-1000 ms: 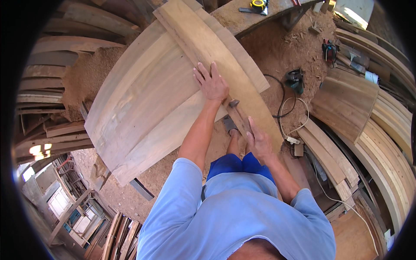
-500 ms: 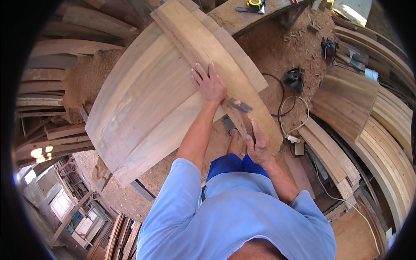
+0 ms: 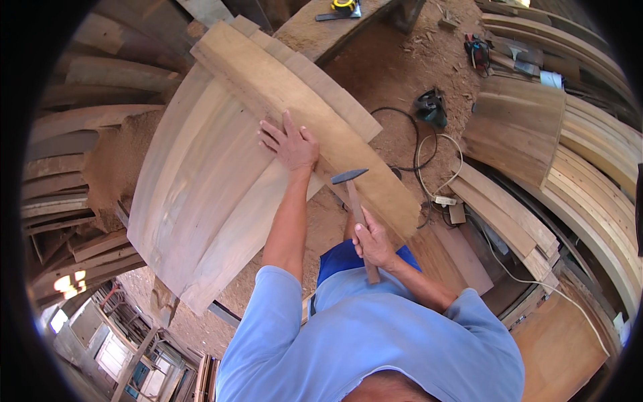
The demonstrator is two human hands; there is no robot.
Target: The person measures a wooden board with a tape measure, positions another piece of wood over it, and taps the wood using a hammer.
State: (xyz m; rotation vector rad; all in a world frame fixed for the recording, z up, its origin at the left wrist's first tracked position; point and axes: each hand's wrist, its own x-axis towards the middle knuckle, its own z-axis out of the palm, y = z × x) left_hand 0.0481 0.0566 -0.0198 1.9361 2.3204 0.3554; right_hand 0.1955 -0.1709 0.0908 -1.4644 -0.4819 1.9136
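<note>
My left hand (image 3: 291, 143) lies flat, fingers spread, on a long curved plank (image 3: 301, 114) that rests across a wide curved panel of joined boards (image 3: 201, 201). My right hand (image 3: 372, 242) grips the wooden handle of a hammer (image 3: 351, 191), whose dark metal head is raised just above the plank's near edge, a little to the right of my left hand. My blue sleeves and shirt fill the lower middle of the view.
Stacks of curved planks (image 3: 589, 174) lie at the right, and more curved timbers (image 3: 74, 154) at the left. A dark power tool (image 3: 430, 107) with a coiled cable (image 3: 429, 157) sits on the sawdust floor. A yellow tape measure (image 3: 343, 7) rests on a bench at the top.
My right hand has lifted the hammer up off the plank; its head now stands higher and nearer my left hand, which has stayed pressed on the plank.
</note>
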